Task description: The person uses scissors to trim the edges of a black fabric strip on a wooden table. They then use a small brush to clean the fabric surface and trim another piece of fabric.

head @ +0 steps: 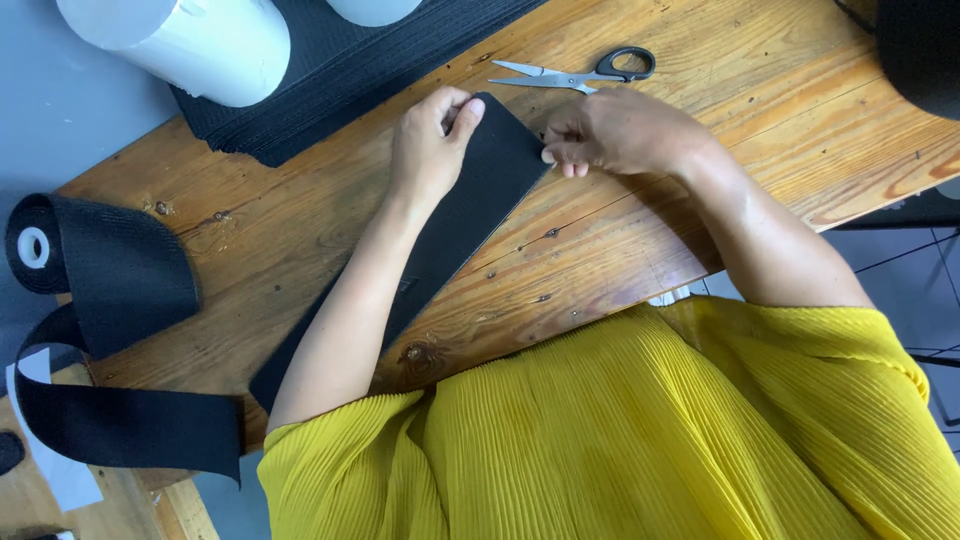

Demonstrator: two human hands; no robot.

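A wide black elastic strip (470, 200) lies slantwise on the wooden table (640, 230), running from the near left edge up toward the far middle. My left hand (430, 140) rests on its far end, thumb and fingers pinching the left corner. My right hand (615, 130) pinches the right corner of the same end. Grey scissors with black handles (585, 73) lie closed on the table just beyond my right hand, apart from it.
A roll of the same black band (100, 265) sits at the table's left edge, its loose tail hanging down. A stack of cut black pieces (340, 70) and white rolls (190, 40) lie at the far left. A dark object (920, 50) is at the far right corner.
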